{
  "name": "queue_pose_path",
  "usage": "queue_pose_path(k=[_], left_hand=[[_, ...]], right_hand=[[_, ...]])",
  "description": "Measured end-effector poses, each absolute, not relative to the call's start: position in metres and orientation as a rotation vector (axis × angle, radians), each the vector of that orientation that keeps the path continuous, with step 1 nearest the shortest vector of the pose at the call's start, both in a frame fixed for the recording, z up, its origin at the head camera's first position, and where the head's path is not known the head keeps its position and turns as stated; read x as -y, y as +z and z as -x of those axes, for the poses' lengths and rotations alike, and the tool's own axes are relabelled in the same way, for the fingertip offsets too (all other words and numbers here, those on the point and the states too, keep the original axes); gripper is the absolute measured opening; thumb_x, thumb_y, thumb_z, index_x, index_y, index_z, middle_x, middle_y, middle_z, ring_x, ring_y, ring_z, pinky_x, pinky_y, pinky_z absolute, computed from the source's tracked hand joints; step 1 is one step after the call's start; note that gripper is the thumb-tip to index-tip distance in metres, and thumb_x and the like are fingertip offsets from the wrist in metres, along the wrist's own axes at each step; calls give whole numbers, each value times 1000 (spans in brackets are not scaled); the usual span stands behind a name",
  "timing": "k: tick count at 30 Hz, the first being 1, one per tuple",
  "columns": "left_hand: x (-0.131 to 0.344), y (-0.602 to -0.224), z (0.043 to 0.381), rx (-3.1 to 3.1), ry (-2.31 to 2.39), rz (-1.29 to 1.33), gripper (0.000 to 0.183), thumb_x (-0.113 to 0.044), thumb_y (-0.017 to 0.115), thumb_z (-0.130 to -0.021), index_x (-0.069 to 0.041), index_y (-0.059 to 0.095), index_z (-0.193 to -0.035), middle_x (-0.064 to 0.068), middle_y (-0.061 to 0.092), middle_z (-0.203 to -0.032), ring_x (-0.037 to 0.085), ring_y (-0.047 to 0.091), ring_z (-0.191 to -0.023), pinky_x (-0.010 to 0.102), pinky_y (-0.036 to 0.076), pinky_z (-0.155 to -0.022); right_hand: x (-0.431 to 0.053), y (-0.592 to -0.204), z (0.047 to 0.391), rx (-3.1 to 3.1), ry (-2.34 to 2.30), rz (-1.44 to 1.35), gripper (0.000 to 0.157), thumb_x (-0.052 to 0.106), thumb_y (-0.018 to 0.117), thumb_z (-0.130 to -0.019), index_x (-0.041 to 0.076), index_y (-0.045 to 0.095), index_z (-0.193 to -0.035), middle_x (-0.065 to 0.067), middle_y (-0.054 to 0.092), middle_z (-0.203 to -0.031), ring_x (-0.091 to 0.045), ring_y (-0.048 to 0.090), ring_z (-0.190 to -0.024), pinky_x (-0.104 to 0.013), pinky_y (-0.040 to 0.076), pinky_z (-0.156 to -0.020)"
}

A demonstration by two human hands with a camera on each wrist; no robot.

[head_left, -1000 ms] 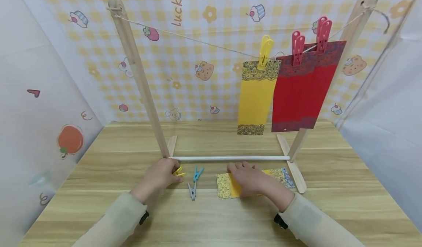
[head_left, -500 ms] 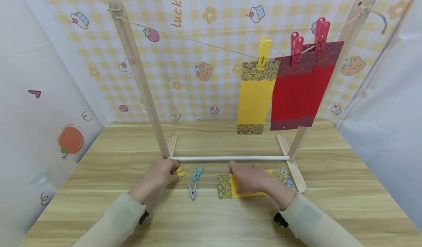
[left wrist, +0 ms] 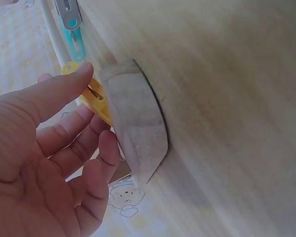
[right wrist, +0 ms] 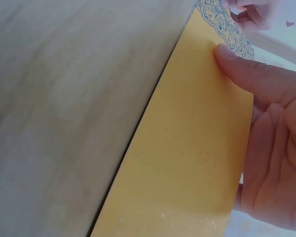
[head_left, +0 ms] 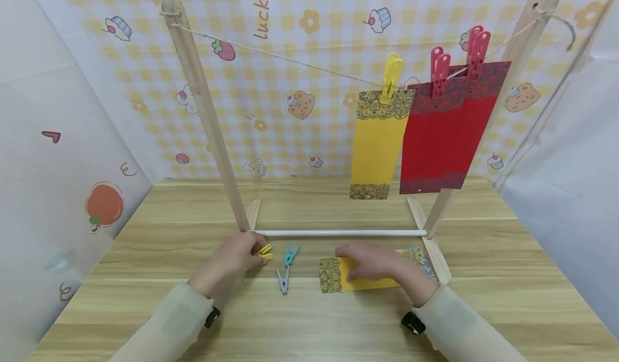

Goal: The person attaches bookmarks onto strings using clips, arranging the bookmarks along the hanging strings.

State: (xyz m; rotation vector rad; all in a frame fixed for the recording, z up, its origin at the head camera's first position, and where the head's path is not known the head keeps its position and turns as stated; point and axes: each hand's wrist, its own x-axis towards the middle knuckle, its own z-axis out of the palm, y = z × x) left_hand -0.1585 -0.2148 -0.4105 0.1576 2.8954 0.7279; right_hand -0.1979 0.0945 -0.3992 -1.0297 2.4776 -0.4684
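Yellow strip (head_left: pixel 377 284) in grip, below the line

Red cards (head_left: pixel 447 136) and a yellow card (head_left: pixel 377 152) hang clipped from the string (head_left: pixel 290 59). Unhung, the gripped strip is at the table (head_left: pixel 300 330), right of loose teal (head_left: pixel 290 255) and grey (head_left: pixel 283 282) clips. Left hand (head_left: pixel 237 257) pinches a yellow clip (left wrist: pixel 96 106); right hand (head_left: pixel 374 262) holds the strip, thumb on its face, fingers behind its edge. Wood-grain tabletop, white side sheets (head_left: pixel 561 179), checked backdrop (head_left: pixel 271 120).
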Motion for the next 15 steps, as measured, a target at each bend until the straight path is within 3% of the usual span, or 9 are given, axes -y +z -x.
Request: queue_pose_path(k=[3, 7, 15], left_hand=[[215, -410, 160, -2885, 757, -160, 12, -10, 79, -82, -13, 73, -91, -5, 66, -81, 11, 56, -74, 32, 49, -72], [216, -408, 160, -2862, 826, -142, 13, -8, 79, -83, -10, 71, -93, -3, 67, -84, 12, 58, -76, 32, 51, -74], [216, -404, 159, -2860, 907, -189, 20, -7, 78, -84, -5, 69, -101, -1, 67, -84, 10, 60, -76, 28, 53, -71]], right_hand=[[-96, -399, 201, -2460, -474, 1082, 34, 10, 77, -84, 8, 66, -116, 1, 67, -108, -13, 57, -98, -39, 50, -93], [-98, -398, 202, -2413, -522, 1135, 20, 10, 76, -85, 14, 62, -98, 8, 55, -85, -8, 48, -81, -30, 45, -76], [-100, -396, 203, -2382, -584, 1165, 20, 7, 74, -86, 15, 56, -88, 9, 44, -75, -7, 44, -75, -26, 40, -69]])
